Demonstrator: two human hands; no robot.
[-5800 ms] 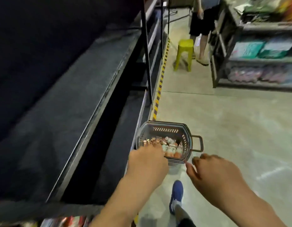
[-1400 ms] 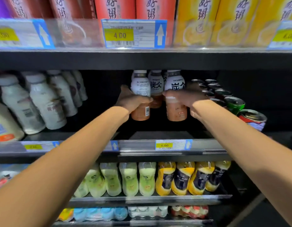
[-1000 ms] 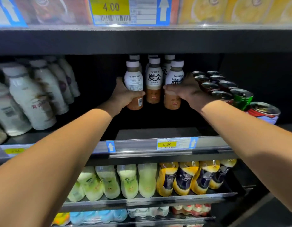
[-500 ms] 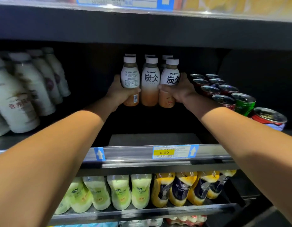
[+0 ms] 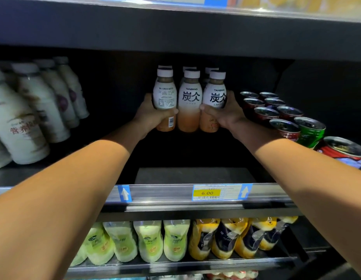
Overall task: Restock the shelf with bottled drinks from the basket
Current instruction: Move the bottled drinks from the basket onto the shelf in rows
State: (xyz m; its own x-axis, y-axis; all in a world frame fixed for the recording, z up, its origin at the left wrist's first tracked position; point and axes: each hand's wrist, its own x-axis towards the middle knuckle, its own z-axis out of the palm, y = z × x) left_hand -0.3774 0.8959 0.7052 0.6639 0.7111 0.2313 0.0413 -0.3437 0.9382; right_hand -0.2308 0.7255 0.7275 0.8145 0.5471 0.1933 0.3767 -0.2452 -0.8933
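Shelf (image 5: 195,174): bare deck lies nearer than both hands.
Left hand (image 5: 153,116): fingers wrapped round left bottle (image 5: 165,93), axis upright.
Right hand (image 5: 226,116): wrapped round right bottle (image 5: 215,96), upright, level with the left.
Middle bottle (image 5: 189,102): between the hands.
Rear row (image 5: 189,68): directly behind.
Basket: unseen.

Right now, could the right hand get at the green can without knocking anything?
Probably yes, once freed: the right hand grips the right bottle, so it must let go first. The green can stands just right of that forearm, with nothing visibly between them.
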